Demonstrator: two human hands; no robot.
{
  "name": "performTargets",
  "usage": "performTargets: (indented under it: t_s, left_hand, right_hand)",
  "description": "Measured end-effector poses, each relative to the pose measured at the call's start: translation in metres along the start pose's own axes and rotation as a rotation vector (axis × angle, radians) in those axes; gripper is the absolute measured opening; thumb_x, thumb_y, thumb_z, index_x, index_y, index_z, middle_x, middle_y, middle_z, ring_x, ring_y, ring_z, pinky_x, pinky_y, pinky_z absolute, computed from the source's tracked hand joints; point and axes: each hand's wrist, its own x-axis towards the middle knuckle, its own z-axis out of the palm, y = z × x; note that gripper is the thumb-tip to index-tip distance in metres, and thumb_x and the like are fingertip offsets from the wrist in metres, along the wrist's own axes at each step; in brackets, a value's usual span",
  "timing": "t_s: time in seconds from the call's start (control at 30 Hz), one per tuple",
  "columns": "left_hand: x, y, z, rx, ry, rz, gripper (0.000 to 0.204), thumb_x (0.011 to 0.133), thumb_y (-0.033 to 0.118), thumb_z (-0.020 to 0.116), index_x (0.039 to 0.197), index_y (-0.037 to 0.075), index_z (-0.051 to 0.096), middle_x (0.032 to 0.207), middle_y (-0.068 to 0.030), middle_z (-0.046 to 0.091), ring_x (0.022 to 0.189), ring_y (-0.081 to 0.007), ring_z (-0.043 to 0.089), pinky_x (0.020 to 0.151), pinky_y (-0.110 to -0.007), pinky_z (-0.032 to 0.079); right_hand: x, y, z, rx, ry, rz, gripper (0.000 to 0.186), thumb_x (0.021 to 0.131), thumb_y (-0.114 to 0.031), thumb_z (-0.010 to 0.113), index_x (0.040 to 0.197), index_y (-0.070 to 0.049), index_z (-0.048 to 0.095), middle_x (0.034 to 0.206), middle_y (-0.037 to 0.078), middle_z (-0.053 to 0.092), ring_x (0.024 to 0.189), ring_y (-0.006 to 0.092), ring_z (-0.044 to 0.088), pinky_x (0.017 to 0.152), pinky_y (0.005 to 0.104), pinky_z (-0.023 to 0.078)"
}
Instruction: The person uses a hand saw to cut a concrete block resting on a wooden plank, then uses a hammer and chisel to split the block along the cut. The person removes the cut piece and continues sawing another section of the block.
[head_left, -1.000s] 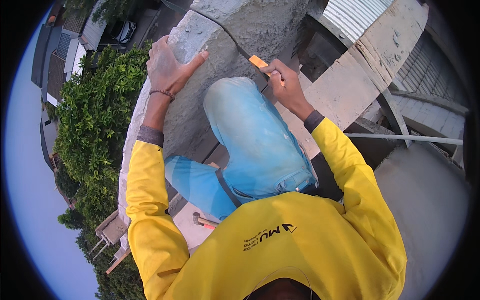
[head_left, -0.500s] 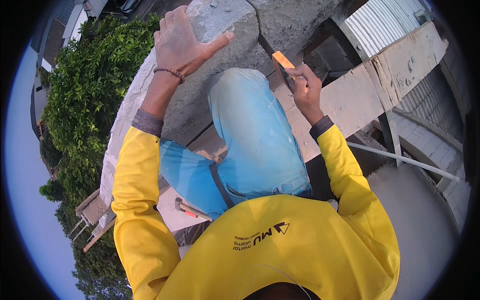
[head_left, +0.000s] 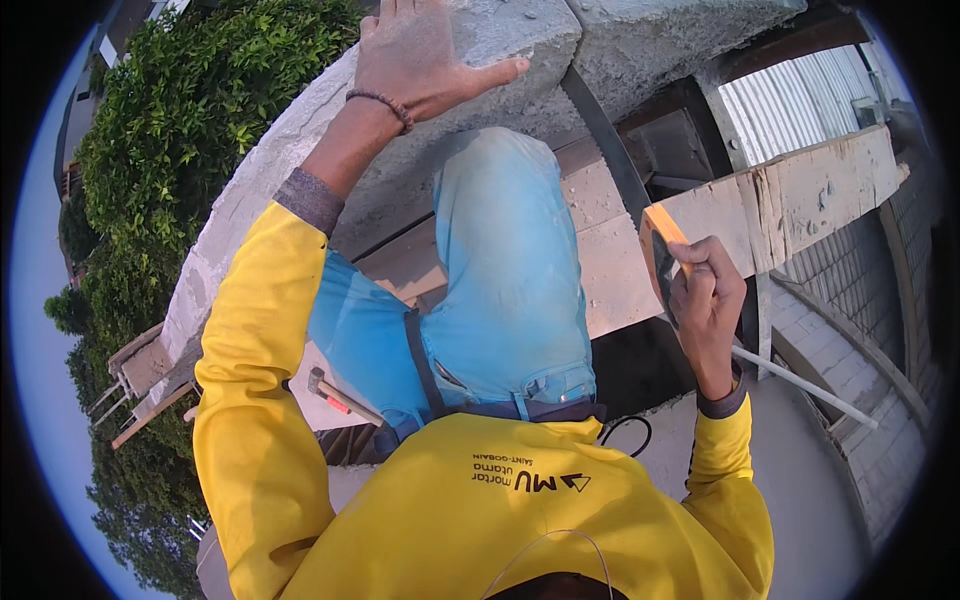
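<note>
My left hand point(head_left: 425, 70) rests with spread fingers and extended thumb on a rough pale concrete block point(head_left: 245, 240) at upper left. My right hand point(head_left: 708, 300) grips the orange handle of a hand saw point(head_left: 612, 140), whose long dark blade runs up into a narrow gap between that block and a second concrete block point(head_left: 680, 30). My blue-trousered knee point(head_left: 495, 190) is bent beside the blocks. A hammer point(head_left: 345, 398) with a red-marked handle lies at lower left, by my other leg.
A weathered plank point(head_left: 820, 185) spans the right side over a pale pipe point(head_left: 810, 385) and corrugated roofing point(head_left: 790, 100). A dark opening point(head_left: 640, 360) drops away beside my hip, near a black cable loop point(head_left: 630, 435). Treetops point(head_left: 160, 120) lie beyond the block's left edge.
My right hand has drawn the saw down and rightward, exposing more blade. The view has shifted, and my left hand on the block now appears higher and farther right.
</note>
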Motion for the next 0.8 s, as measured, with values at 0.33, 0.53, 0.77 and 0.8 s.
performTargets:
  t_s: [0.33,0.53,0.77,0.8]
  left_hand:
    - [0.02,0.052,-0.107,-0.43,-0.163,0.14,0.047,0.104,0.044,0.049,0.135,0.012,0.063,0.125,-0.0209,0.072,0.106,-0.0376,0.071,0.09,-0.047,0.058]
    - [0.023,0.034,-0.083,-0.374,-0.352,0.053,0.05,0.103,0.044,0.05,0.139,0.011,0.061,0.125,-0.0203,0.072,0.108,-0.0376,0.07,0.093,-0.046,0.057]
    - [0.014,0.019,-0.064,-0.33,-0.292,0.051,0.054,0.101,0.047,0.052,0.14,0.01,0.061,0.126,-0.0209,0.071,0.11,-0.0378,0.069,0.094,-0.047,0.056]
    - [0.014,0.019,-0.064,-0.318,-0.283,0.057,0.054,0.101,0.047,0.052,0.14,0.01,0.06,0.126,-0.0209,0.071,0.11,-0.0378,0.069,0.094,-0.048,0.056]
  right_hand:
    - [0.076,0.199,0.084,0.071,0.145,-0.467,0.028,0.101,-0.008,0.044,0.106,0.0,0.07,0.089,0.005,0.062,0.082,0.0101,0.055,0.074,0.0279,0.046]
    - [-0.015,0.004,0.004,0.142,-0.009,-0.007,0.026,0.107,-0.014,0.046,0.105,0.001,0.067,0.073,-0.002,0.052,0.059,0.001,0.043,0.052,0.0193,0.033]
    - [0.079,0.067,0.057,0.001,0.038,-0.438,0.025,0.102,-0.006,0.043,0.099,0.001,0.067,0.079,0.0,0.056,0.063,0.0031,0.045,0.054,0.021,0.035]
    - [0.086,0.098,0.06,0.248,-0.038,-0.253,0.026,0.1,-0.005,0.043,0.101,-0.001,0.069,0.084,0.001,0.058,0.067,0.0058,0.049,0.057,0.0227,0.039]
